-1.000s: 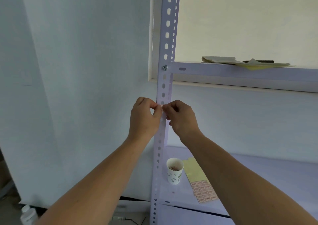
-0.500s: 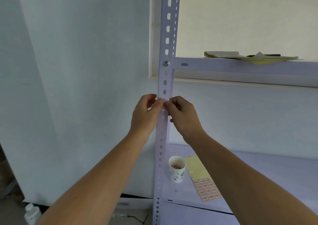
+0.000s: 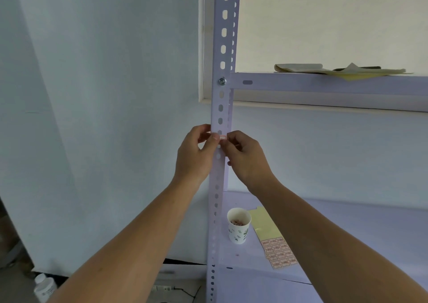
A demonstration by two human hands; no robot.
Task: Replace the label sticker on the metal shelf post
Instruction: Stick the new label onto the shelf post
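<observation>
Placement, we judge: the label sticker (image 3: 222,137) sits on the metal shelf post (image 3: 220,108); our left hand (image 3: 194,155) curls round the post, thumb pinning it, while our right hand (image 3: 246,157) pinches its right edge. Next: press it flat.

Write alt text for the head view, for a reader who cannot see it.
Two bare hands meet at a small red-and-white label sticker on a pale perforated metal shelf post: the left hand holds the post, the right hand pinches the sticker's edge. A patterned paper cup and a sheet of red stickers sit on the lower shelf.
</observation>
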